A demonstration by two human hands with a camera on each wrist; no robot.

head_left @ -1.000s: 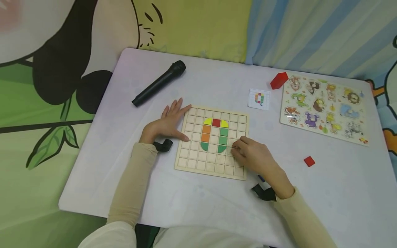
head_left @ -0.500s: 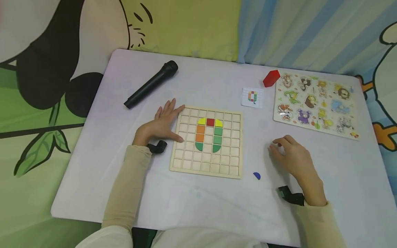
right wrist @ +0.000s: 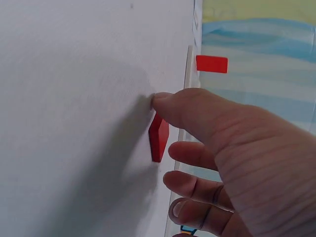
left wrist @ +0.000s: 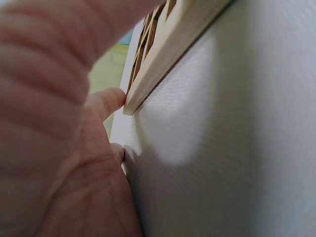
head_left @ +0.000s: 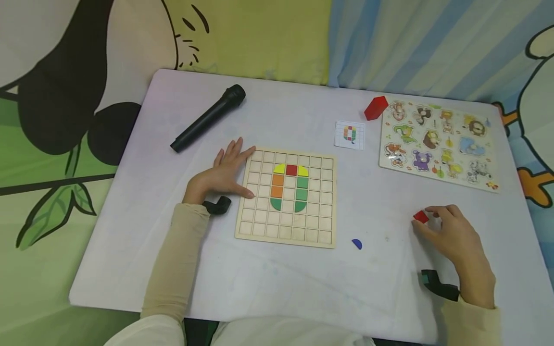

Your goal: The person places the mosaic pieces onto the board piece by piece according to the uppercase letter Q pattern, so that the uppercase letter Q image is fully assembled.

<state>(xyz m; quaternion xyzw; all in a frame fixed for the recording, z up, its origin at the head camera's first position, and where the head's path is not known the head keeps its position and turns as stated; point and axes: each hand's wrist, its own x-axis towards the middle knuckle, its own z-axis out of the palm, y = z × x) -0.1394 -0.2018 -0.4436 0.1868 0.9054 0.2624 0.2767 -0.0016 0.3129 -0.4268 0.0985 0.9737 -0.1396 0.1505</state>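
Spread fingers of my left hand (head_left: 221, 178) rest along the left edge of a square wooden grid board (head_left: 253, 230). The thumb lies over the board's rim, and the left wrist view shows a fingertip at its corner. Yellow, red (head_left: 292, 170), orange (head_left: 277, 185) and green tiles (head_left: 301, 188) form a ring in the grid. At the right, my right hand (head_left: 454, 238) has thumb and forefinger curled round a red square tile (head_left: 421, 217), low at the tabletop. In the right wrist view the thumb covers one end of the red tile (right wrist: 158, 140).
A blue half-round piece (head_left: 357, 244) lies right of the board. Behind it are a small pattern card (head_left: 349, 135), a red block (head_left: 375, 108) and an animal puzzle board (head_left: 439, 144). A black microphone (head_left: 207, 118) lies at the back left.
My right hand has moved from the grid board's right side rightward to the red square tile, uncovering the blue piece. My left hand stays at the board; the view has shifted slightly.
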